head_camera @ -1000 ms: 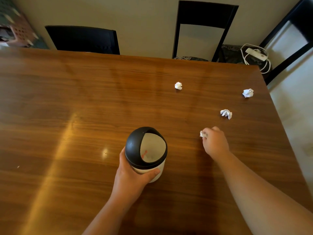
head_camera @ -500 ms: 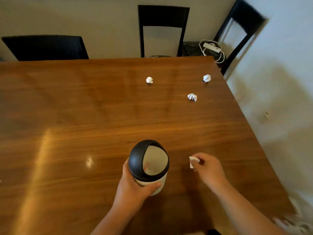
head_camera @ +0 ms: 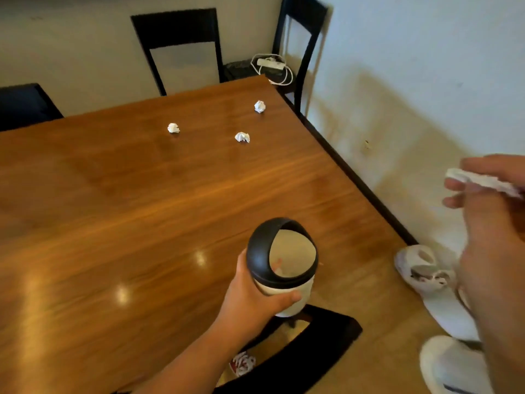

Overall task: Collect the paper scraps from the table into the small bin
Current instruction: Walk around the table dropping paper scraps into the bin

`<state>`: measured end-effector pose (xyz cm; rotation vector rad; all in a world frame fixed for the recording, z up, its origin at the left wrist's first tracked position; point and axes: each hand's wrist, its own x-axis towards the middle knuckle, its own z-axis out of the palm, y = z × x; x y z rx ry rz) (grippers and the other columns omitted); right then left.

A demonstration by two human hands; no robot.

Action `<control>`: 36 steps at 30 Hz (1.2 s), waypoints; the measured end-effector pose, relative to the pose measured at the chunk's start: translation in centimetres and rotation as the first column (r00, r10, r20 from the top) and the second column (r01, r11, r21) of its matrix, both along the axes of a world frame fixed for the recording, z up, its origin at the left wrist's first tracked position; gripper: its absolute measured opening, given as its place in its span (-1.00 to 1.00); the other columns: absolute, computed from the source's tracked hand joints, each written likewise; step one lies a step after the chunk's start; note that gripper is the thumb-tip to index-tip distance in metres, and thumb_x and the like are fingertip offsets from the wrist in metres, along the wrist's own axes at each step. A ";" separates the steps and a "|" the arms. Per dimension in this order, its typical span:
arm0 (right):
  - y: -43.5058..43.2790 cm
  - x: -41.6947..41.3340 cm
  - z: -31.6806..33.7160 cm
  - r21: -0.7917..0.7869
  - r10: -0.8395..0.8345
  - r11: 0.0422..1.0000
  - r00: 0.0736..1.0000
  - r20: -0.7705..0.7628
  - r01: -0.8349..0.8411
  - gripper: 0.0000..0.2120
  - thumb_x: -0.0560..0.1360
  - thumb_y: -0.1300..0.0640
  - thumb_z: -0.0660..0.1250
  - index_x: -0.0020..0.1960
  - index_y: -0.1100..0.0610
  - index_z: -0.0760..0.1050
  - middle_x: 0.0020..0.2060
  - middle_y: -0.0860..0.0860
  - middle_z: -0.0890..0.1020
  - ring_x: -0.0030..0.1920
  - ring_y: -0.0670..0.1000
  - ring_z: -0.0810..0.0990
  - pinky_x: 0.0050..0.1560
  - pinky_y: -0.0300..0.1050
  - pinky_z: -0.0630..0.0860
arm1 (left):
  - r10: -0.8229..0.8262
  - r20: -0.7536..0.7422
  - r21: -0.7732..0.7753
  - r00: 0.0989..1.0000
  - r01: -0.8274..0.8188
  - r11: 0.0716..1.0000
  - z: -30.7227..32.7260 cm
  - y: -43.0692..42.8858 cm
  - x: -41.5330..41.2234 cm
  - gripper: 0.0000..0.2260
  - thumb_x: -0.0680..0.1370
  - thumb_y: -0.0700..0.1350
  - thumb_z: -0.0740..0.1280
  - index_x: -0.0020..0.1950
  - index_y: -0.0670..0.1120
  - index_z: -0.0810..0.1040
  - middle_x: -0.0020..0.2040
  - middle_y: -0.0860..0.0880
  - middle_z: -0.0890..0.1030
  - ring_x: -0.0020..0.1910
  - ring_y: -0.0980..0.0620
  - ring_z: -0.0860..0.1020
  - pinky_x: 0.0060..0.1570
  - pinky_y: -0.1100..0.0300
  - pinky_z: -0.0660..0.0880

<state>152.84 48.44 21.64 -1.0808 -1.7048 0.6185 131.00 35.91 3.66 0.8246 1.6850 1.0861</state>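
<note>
While left hand [head_camera: 250, 302] grips bin [head_camera: 284, 268] | right hand [head_camera: 494, 223] pinches one scrap [head_camera: 483, 182] (blurred) | three scraps [head_camera: 242, 137] on table [head_camera: 113, 209]

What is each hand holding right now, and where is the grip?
The left hand wraps the small bin's white body, below its black lid. The right hand pinches a paper scrap between its fingers.

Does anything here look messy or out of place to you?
Three crumpled white paper balls lie scattered at the far end of the brown wooden table. A white power strip with its cable sits on a chair seat by the wall. Nothing looks spilled or broken.
</note>
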 end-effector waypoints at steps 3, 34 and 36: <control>-3.4 1.5 -1.3 0.129 0.019 0.991 0.981 0.194 -0.045 -0.80 0.52 0.24 0.35 0.09 0.04 0.63 -0.02 -0.13 0.65 -0.09 -0.12 0.62 -0.11 -0.25 0.56 | -0.080 -0.025 0.076 0.997 0.081 0.994 1.4 0.3 5.0 0.07 0.08 0.38 0.64 0.48 0.28 0.20 0.26 0.43 0.50 0.22 0.41 0.51 0.17 0.25 0.52; -21.1 48.1 -30.6 -0.887 -0.017 0.078 0.891 0.454 0.454 -0.84 0.51 0.06 0.38 0.00 0.14 0.58 -0.08 0.05 0.66 -0.06 0.06 0.65 -0.06 -0.07 0.54 | -0.430 -0.264 -0.007 0.863 0.444 0.896 -2.1 1.1 34.0 0.02 0.23 0.01 0.70 0.57 0.03 0.23 0.32 0.16 0.48 0.22 0.34 0.48 0.13 0.22 0.47; -15.6 47.7 -30.5 -0.892 -0.016 0.156 0.904 0.428 0.425 -0.84 0.52 0.05 0.36 0.04 0.10 0.57 -0.09 0.02 0.65 -0.09 0.00 0.63 -0.14 -0.14 0.54 | -0.394 -0.267 -0.029 0.879 0.401 0.915 -3.0 3.7 33.7 -0.02 0.27 -0.08 0.71 0.55 0.06 0.23 0.27 0.25 0.47 0.16 0.42 0.48 0.11 0.22 0.48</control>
